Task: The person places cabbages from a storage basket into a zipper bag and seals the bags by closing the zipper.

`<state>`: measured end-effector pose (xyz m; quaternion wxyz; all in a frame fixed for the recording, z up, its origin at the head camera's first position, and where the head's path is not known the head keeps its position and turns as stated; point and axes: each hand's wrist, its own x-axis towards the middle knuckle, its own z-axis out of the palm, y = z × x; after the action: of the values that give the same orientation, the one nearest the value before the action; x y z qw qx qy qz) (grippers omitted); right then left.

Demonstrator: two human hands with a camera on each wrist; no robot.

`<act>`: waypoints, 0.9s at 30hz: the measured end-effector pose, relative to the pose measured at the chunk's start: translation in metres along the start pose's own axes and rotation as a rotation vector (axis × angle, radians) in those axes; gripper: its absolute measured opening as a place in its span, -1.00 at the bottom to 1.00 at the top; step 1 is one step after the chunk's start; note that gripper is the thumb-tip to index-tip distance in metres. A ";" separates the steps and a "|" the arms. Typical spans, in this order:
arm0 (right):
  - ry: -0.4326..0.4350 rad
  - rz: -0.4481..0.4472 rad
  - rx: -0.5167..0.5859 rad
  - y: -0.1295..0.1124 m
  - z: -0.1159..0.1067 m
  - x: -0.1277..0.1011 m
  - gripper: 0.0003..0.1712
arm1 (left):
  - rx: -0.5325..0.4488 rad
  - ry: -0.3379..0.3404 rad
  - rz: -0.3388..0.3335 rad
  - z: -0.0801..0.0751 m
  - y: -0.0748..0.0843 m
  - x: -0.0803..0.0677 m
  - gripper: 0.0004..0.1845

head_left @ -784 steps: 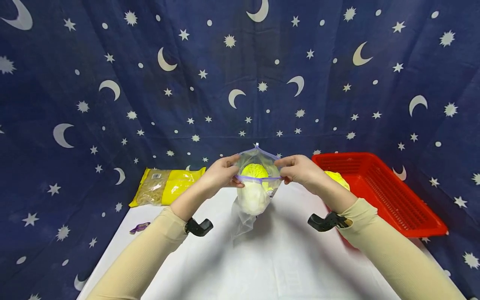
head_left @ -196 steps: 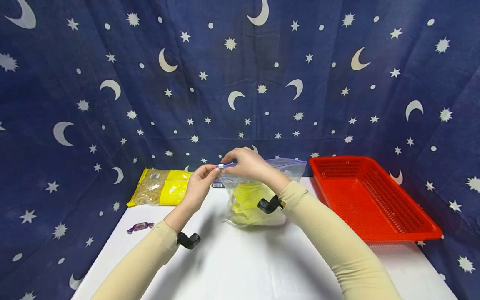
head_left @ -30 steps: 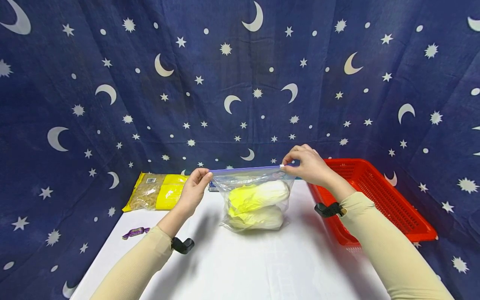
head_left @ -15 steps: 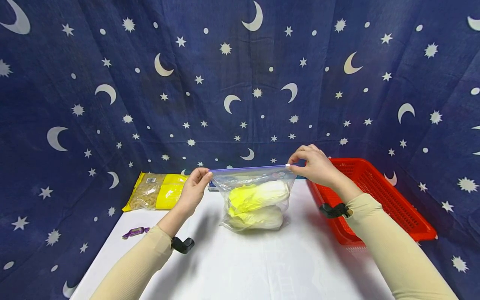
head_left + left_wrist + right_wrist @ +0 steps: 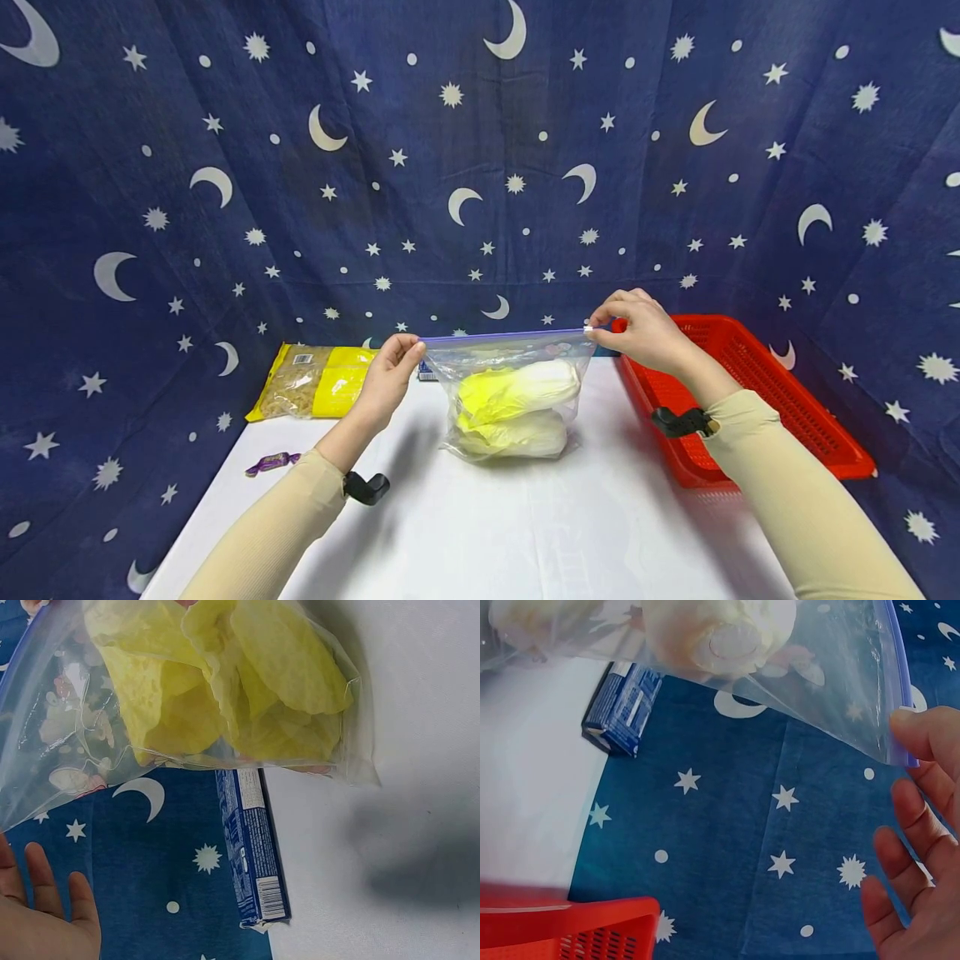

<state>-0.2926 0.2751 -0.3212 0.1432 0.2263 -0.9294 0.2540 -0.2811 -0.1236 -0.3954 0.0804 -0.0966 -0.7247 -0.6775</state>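
A clear zip bag (image 5: 495, 352) with a purple top strip stands in the middle of the white table. Inside lie two napa cabbages, one (image 5: 546, 382) above the other (image 5: 528, 437), yellow leaves left and white stems right. My left hand (image 5: 386, 379) pinches the bag's top left corner between thumb and forefinger. At the opposite corner, my right hand (image 5: 637, 333) pinches the small white slider (image 5: 588, 330) of the zip. The strip is stretched straight between both hands. In the right wrist view, my thumb (image 5: 924, 729) presses at the strip's end while the other fingers are spread.
A red plastic basket (image 5: 757, 392) stands on the right. Back left lies a yellow pasta packet (image 5: 341, 387), with a purple wrapped candy (image 5: 272, 463) in front of it. Behind the bag is a blue box (image 5: 259, 855) with a barcode. A dark starry curtain hangs behind.
Earlier my hands held the bag's mouth open, and a cabbage was in the basket. Later the slider was at the left end; my right hand has drawn it to the right end.
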 end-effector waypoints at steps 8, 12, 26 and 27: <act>-0.005 0.012 0.036 0.004 0.002 -0.001 -0.88 | 0.009 0.009 0.026 -0.001 -0.012 0.006 -0.73; -0.033 0.082 0.108 0.001 0.002 0.000 -0.87 | -0.004 0.008 0.051 -0.001 -0.011 0.010 -0.76; -0.002 0.188 0.258 -0.007 0.014 0.013 -0.78 | -0.002 0.049 0.033 -0.008 0.000 0.031 -0.71; -0.002 0.184 0.256 -0.007 0.015 0.012 -0.78 | 0.004 0.045 0.031 -0.009 0.001 0.030 -0.70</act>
<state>-0.3017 0.2571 -0.3260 0.0883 0.1566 -0.9065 0.3821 -0.3100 -0.1320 -0.3869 0.1076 -0.0924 -0.7225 -0.6767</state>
